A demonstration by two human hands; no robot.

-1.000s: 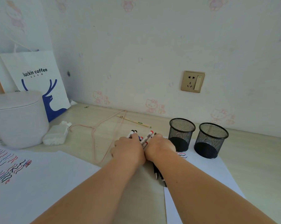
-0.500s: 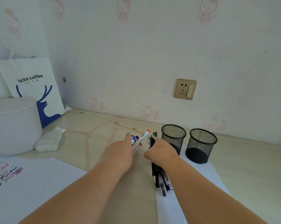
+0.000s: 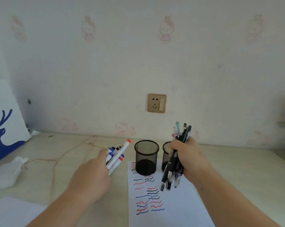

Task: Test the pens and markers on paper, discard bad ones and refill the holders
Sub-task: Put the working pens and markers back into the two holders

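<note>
The left hand point(image 3: 92, 176), at lower centre-left of the frame, grips a bundle of white markers point(image 3: 116, 157) with blue, red and black caps; the caps point up and to the right, toward the holders. The right hand point(image 3: 190, 158), right of centre, grips a bundle of pens point(image 3: 174, 164), mostly black, with one clear and one pale green barrel. The pens stand nearly upright, their upper ends against the wall and their tips hanging above the paper.

Two black mesh holders point(image 3: 146, 157) stand side by side at centre on the far end of a white sheet of paper point(image 3: 168, 208). The left holder is in full view with nothing seen inside; the right one is largely hidden behind the right hand and pens. The paper carries rows of wavy test strokes in red, blue and black.

The desk point(image 3: 68, 161) is light wood. A white and blue paper bag point(image 3: 4, 122) leans at the left edge of the frame, with a crumpled white tissue point(image 3: 7, 172) below it. A pink cord point(image 3: 59, 158) lies across the desk at centre-left. A gold wall socket point(image 3: 156, 103) sits on the wall above the holders.
</note>
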